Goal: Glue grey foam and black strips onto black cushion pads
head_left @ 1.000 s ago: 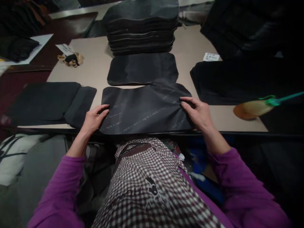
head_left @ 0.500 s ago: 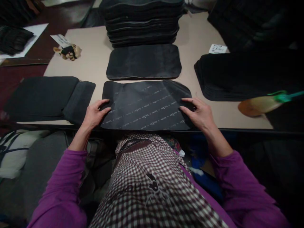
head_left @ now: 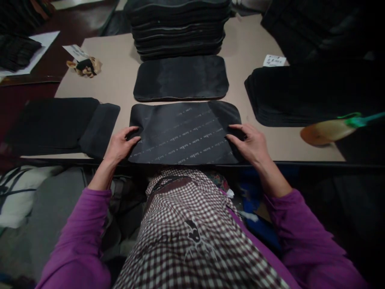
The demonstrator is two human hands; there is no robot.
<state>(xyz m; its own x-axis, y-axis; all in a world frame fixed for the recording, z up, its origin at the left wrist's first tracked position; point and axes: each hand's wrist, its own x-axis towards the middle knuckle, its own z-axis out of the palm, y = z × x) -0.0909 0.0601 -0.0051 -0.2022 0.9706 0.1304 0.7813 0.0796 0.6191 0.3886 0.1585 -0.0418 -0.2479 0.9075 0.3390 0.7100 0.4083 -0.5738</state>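
Observation:
A dark sheet with rounded corners and slanting rows of pale print lies at the table's front edge. My left hand grips its left side between thumb and fingers. At the opposite side, my right hand pinches the sheet the same way. The sheet's far corners bulge up slightly. Just behind it lies a plain dark piece of similar outline, on what looks like a thin pile.
A tall stack of dark pieces stands at the back. More dark pieces lie left, and another pile lies right. A brush-like tool with a green-wrapped handle rests near the right pile. A paper label sits behind it.
Both hands keep their hold on the sheet's sides. The sheet's surface has flexed very slightly; otherwise the view has only shifted a little.

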